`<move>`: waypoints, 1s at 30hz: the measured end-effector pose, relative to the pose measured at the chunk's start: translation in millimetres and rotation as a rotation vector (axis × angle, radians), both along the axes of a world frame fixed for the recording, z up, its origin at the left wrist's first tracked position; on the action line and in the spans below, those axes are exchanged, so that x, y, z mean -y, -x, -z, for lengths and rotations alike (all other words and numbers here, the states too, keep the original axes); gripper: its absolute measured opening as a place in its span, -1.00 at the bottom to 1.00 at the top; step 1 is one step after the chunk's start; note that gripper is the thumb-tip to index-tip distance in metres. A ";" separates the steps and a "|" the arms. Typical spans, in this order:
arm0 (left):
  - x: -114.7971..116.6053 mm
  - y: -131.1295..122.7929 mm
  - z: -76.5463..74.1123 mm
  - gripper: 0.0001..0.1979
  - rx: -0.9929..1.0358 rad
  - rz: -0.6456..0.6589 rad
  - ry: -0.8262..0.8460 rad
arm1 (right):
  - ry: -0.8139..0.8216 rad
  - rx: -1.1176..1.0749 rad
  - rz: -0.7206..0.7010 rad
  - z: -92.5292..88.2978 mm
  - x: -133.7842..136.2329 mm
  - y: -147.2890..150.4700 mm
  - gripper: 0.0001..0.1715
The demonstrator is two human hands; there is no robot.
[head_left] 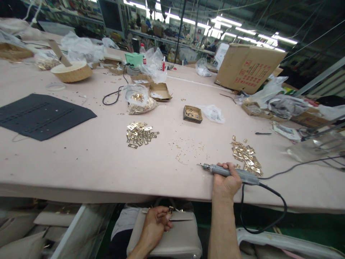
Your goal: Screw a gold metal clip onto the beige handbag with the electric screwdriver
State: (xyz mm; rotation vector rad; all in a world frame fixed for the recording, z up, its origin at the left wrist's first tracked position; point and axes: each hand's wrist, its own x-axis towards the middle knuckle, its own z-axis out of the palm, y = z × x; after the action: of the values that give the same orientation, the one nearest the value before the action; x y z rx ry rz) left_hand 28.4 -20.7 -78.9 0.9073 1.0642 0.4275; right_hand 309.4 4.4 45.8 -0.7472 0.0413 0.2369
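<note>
Forward, the right hand [228, 181] clasps a screwdriver [247, 176].

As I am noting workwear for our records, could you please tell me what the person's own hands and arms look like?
The left hand and right hand are both ungloved. No sleeve, watch or bracelet shows on the visible parts of the forearms. Any small markings are too fine to make out.

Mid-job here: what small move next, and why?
I'd probably dip the grey powered tool onto the scattered small pieces: the right hand has the tip near them, and the left hand holds a gold fitting at the beige bag. Whether the tip already carries one is too small to tell.
</note>
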 end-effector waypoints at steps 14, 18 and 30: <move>-0.6 3.5 -8.6 -0.78 -0.104 0.166 -0.294 | -0.021 0.011 -0.051 0.8 8.6 6.1 -0.64; -0.1 3.6 -8.5 -0.79 -0.109 0.168 -0.293 | -0.023 0.013 -0.063 0.3 10.2 6.6 -0.63; -0.1 4.0 -14.3 -0.82 -0.144 0.188 -0.340 | -0.021 0.025 -0.073 2.7 15.8 8.6 -0.61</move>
State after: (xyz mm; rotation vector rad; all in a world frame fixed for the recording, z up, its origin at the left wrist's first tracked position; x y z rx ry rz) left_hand 24.4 -20.5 -64.6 1.3452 1.0419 0.3967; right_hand 300.9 -11.4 43.1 -0.7316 -0.0121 0.2976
